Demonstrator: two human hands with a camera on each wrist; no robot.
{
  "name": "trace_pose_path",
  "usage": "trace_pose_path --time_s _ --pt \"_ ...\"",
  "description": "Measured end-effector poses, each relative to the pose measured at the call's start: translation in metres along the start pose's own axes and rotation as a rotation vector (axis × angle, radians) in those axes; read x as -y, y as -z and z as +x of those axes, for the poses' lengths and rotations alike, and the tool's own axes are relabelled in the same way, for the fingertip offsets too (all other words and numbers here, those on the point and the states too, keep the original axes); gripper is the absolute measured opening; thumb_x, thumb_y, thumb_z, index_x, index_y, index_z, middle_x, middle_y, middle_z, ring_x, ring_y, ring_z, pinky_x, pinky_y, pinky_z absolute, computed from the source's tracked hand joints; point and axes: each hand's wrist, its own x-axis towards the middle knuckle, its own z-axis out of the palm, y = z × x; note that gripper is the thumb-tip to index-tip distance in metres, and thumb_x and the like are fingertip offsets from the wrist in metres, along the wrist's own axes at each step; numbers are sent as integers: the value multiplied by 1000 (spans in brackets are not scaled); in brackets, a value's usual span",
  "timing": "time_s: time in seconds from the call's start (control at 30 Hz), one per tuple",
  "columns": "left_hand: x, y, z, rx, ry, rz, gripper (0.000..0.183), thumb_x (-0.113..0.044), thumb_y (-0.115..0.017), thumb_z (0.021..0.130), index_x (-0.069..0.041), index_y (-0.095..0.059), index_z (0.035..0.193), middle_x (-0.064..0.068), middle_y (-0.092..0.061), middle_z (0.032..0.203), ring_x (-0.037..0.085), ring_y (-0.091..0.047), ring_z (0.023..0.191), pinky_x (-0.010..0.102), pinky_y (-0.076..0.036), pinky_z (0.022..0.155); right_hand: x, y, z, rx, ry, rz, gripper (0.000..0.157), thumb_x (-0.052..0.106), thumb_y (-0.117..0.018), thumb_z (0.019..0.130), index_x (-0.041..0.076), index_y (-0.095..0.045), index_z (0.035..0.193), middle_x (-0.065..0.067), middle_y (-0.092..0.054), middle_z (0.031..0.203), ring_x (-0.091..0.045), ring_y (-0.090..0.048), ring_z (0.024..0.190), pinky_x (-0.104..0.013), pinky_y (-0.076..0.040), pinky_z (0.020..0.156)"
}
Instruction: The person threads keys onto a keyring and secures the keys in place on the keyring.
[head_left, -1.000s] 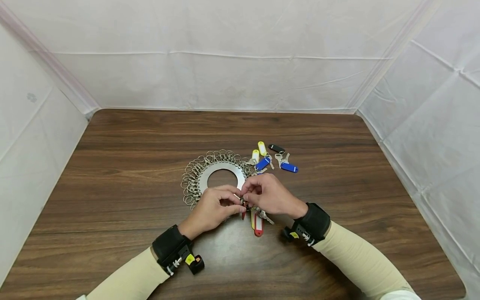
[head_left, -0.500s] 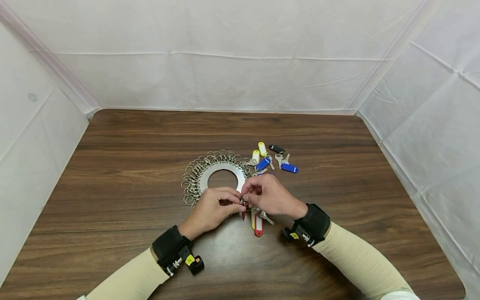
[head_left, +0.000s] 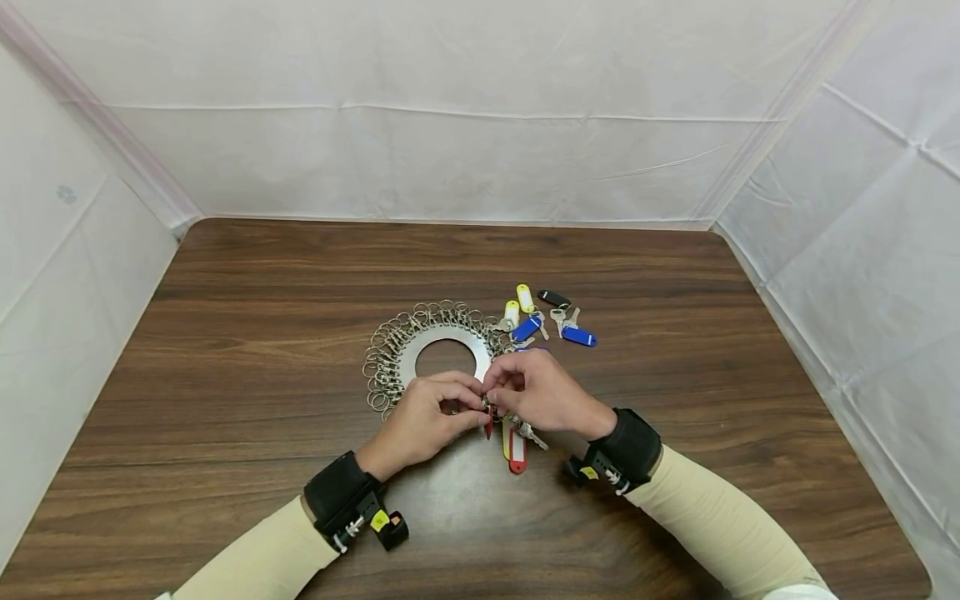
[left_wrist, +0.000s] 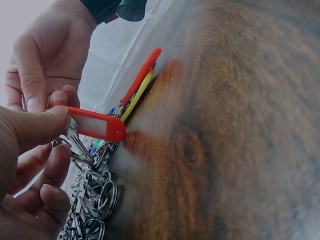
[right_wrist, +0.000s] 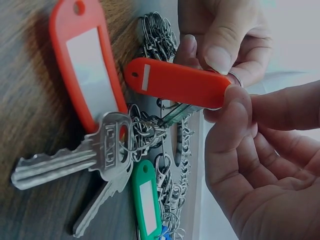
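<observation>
A red key tag (right_wrist: 175,82) with a white label sits between both hands, a key (left_wrist: 80,142) hanging behind it. My left hand (head_left: 427,417) grips the tag between thumb and fingers. At the tag's end with the small metal split ring (right_wrist: 236,77), my right hand (head_left: 543,390) pinches with thumb and forefinger; its fingertips partly hide the ring. Both hands are over the near right rim of a round silver key holder (head_left: 408,354) fringed with clips and rings. Beside them on the table lie another red key tag (head_left: 517,457), a yellow key tag (head_left: 506,442) and keys (right_wrist: 65,165).
Behind the right hand lie several tagged keys: yellow tags (head_left: 524,297), blue tags (head_left: 578,336) and a black tag (head_left: 553,297). A green tag (right_wrist: 146,200) shows in the right wrist view. White sheeting (head_left: 450,167) walls the wooden table (head_left: 262,333).
The hands stay in nearly the same place. The red tag between them has shifted very slightly.
</observation>
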Motion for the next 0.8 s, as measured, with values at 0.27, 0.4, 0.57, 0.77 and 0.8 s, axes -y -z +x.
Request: trace_pose_path --time_s 0.27,0.4,0.57,0.77,0.8 --pt "-24 3 0 -12 16 1 8 -2 -80 73 -4 -73 76 10 -69 94 22 -62 91 42 -52 79 0 -1 -1 -3 6 2 15 -2 -60 88 11 -67 88 1 -65 72 -13 -61 62 -28 -52 55" --pt "-17 1 0 -16 7 8 8 -9 -81 74 -9 -74 75 5 -69 92 18 -62 89 40 -53 79 0 -1 -1 -1 9 8 15 -3 -60 88 11 -67 88 2 -64 71 -15 -62 62 -28 -52 54" --pt "-2 -2 1 -5 0 1 6 -20 -81 77 -19 -74 77 -6 -67 93 10 -61 88 35 -53 75 1 -1 -1 -5 15 12 15 -2 -60 89 11 -67 88 3 -64 71 -14 -62 61 -27 -52 54" --pt "-2 -1 1 17 -2 8 8 -28 -76 83 -22 -74 78 -10 -65 96 8 -60 91 33 -52 76 2 -2 0 -8 25 17 14 -2 -61 89 10 -67 88 3 -64 72 -12 -61 61 -26 -52 53" --pt "-3 -1 1 20 -5 10 7 -27 -76 83 -22 -74 78 -10 -64 97 8 -59 91 33 -52 75 2 -2 0 -9 24 16 14 -2 -61 88 10 -67 88 3 -64 72 -12 -61 61 -26 -52 53"
